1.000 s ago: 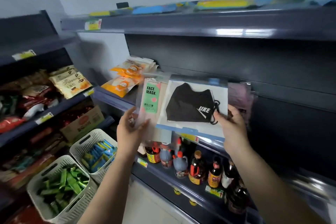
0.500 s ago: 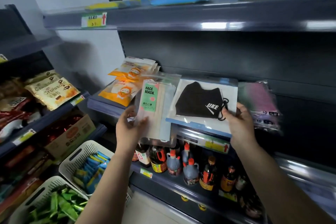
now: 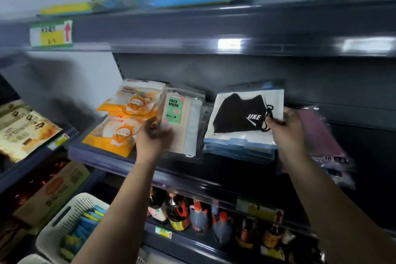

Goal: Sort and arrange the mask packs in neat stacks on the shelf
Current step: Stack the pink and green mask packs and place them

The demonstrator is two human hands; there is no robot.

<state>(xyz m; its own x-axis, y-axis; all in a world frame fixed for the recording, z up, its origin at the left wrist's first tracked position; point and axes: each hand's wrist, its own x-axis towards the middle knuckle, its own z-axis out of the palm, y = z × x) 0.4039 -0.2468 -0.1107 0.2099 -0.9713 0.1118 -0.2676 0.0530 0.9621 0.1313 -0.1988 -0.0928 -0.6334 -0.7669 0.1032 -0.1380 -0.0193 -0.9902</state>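
Both hands were raised to the dark middle shelf (image 3: 120, 162) and stood well apart, each at its own pile of mask packs. The left hand (image 3: 153, 135), at about nine o'clock from the frame's centre, lay against the lower left corner of the clear pack with the green "FACE MASK" label (image 3: 183, 122), its thumb over the front; motion blur hid whether the fingers curled behind the pack, so I could not tell whether it gripped or merely pressed. That pack lay on the shelf, its lower edge hanging slightly past the shelf's front lip. Just beside it, toward nine o'clock, the orange-and-white mask packs (image 3: 126, 118) lay in a loose, overlapping heap, not squared. The right hand (image 3: 286, 128), at about three o'clock, pinched the right edge of the black mask pack (image 3: 240, 113), beside the mask's ear loop; this pack sat on top of a stack of similar blue-edged packs on the shelf. Beyond the right hand, further toward three o'clock, the pink mask packs (image 3: 319, 135) lay blurred on the same shelf. At six o'clock, on the shelf below, stood sauce bottles (image 3: 199, 216). At seven o'clock a white basket (image 3: 64, 221) held blue and yellow packets. At nine o'clock, on a neighbouring rack, leaned snack bags (image 3: 23, 128).
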